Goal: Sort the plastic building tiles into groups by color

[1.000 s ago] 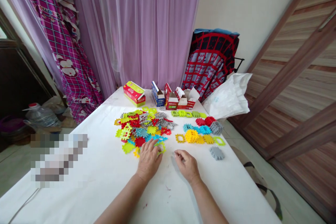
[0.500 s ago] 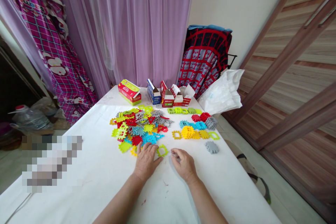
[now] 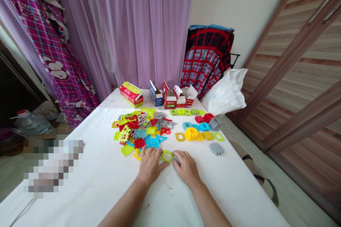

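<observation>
A yellow-green square frame piece (image 3: pixel 166 156) with notched edges lies between both hands on the white cloth. My left hand (image 3: pixel 151 163) grips its left edge between thumb and fingers. Closed on a grey piece (image 3: pixel 176 159) at the frame's right side is my right hand (image 3: pixel 186 166); its fingers hide most of that piece. A mixed pile of notched red, green, blue, yellow and grey pieces (image 3: pixel 140 133) sits just beyond my left hand. Beyond my right hand are sorted pieces, among them a yellow group (image 3: pixel 191 133) and a grey piece (image 3: pixel 216 149).
Along the far edge of the white table (image 3: pixel 87 170) stand a red-and-green box (image 3: pixel 131 94), a blue box (image 3: pixel 156 94) and open red boxes (image 3: pixel 169 95). A white plastic bag (image 3: pixel 226 92) is at the back right. A blurred patch covers something at the left.
My left hand has taken hold of the green frame piece, which has shifted slightly right and nearer. The grey piece in my right hand now shows against it.
</observation>
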Motion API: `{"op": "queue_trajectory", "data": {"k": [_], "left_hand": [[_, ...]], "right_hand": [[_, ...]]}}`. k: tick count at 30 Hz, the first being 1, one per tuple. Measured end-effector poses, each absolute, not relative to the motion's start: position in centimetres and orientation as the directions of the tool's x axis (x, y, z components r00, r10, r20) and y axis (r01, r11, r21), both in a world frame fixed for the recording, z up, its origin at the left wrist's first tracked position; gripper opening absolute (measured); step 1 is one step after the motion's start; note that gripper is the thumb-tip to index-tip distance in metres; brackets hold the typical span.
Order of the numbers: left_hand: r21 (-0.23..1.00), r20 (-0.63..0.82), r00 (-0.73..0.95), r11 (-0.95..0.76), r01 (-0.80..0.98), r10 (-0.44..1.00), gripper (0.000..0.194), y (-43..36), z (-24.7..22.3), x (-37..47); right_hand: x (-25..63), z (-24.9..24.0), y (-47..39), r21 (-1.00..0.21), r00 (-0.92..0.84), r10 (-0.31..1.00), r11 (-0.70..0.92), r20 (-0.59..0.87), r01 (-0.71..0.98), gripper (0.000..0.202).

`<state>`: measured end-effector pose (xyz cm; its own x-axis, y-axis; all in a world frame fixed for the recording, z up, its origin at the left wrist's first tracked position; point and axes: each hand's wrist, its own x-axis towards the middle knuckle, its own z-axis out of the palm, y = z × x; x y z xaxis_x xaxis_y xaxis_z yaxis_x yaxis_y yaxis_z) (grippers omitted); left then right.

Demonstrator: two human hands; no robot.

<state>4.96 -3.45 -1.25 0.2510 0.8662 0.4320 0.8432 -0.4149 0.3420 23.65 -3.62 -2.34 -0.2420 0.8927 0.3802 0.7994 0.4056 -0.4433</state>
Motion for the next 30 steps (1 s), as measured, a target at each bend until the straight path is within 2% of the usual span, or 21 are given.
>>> {"op": "queue_trajectory", "data": {"k": [8, 16, 20, 23, 30], "left_hand": [[0.393, 0.377, 0.272, -0.419, 0.819, 0.885, 0.017, -3.5, -1.0, 5.0], [0.396, 0.336, 0.331, -0.451, 0.799, 0.882, 0.011, -3.3, -0.9, 4.8], [0.374, 0.342, 0.354, -0.471, 0.799, 0.871, 0.011, -3.2, -0.9, 4.7], [0.374, 0.339, 0.371, -0.486, 0.790, 0.864, 0.009, -3.0, -0.9, 4.7], [0.348, 0.370, 0.403, -0.527, 0.776, 0.837, 0.011, -2.6, -1.0, 4.7]], "right_hand": [[23.9, -2.3, -3.8, -0.468, -0.318, 0.886, 0.451, 0.337, 0.760, 0.042], [24.9, -1.0, -2.0, -0.496, -0.403, 0.893, 0.447, 0.200, 0.744, 0.052], [24.8, 0.1, -0.9, -0.500, -0.492, 0.855, 0.503, 0.165, 0.705, 0.048], [24.5, 0.3, -0.6, -0.506, -0.499, 0.849, 0.511, 0.173, 0.695, 0.043], [24.7, 0.0, -0.3, -0.491, -0.513, 0.845, 0.515, 0.153, 0.703, 0.047]]}}
